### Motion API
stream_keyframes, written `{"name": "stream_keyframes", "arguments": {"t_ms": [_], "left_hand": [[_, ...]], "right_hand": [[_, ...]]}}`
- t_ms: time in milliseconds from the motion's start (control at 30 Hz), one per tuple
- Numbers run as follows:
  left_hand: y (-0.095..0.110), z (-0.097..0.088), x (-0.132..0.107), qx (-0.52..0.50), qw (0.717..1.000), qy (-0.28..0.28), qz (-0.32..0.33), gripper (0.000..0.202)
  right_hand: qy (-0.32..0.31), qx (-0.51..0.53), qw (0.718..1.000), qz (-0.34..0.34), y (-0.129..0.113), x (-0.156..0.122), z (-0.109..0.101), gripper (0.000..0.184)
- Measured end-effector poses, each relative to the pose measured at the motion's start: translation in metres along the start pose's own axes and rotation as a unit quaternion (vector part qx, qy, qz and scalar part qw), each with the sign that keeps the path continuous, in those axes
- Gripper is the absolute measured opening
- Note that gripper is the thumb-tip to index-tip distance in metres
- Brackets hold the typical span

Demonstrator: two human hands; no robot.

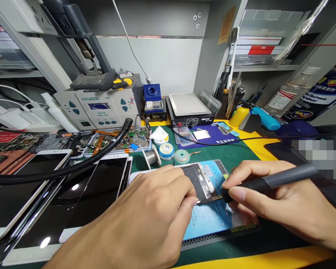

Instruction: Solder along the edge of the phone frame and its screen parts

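My right hand (274, 198) grips a dark-handled soldering iron (288, 177) like a pen. Its metal tip points left, at the lower right end of a phone screen (195, 179) with a dark back and silvery end parts. Over the screen's left part lies my left hand (159, 205), thumb and forefinger pressed together at its near edge. A small bright bit shows at those fingertips, too small to name. Beneath the screen is a light blue printed sheet (204, 222) on a grey perforated plate (201, 241). The left hand hides much of the screen.
Several phone screens (100, 190) lie at left, crossed by a black hose (100, 149). Behind are a tray of circuit boards (137, 136), a solder spool (151, 157), a hot-air station (100, 108) and a heating plate (189, 104). Bottles (291, 89) stand at right.
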State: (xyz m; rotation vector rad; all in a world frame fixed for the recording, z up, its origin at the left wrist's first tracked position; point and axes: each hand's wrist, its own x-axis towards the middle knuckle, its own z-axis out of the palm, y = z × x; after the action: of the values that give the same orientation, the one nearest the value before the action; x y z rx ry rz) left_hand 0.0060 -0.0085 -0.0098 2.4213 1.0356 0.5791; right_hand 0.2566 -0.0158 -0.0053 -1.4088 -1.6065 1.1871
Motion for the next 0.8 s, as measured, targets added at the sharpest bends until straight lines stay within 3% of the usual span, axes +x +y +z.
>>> {"name": "stream_keyframes", "arguments": {"t_ms": [367, 533, 800], "left_hand": [[0.002, 0.000, 0.000, 0.000, 1.000, 0.000, -0.004, 0.020], [0.001, 0.001, -0.001, 0.001, 1.000, -0.004, -0.003, 0.021], [0.001, 0.001, -0.001, 0.003, 1.000, 0.001, 0.003, 0.020]], "right_hand": [[-0.006, 0.007, 1.000, -0.003, 0.002, 0.001, -0.002, 0.024], [-0.050, 0.040, 0.998, -0.008, 0.008, 0.005, -0.007, 0.013], [-0.016, 0.024, 0.999, 0.034, -0.002, 0.002, -0.003, 0.018]]}}
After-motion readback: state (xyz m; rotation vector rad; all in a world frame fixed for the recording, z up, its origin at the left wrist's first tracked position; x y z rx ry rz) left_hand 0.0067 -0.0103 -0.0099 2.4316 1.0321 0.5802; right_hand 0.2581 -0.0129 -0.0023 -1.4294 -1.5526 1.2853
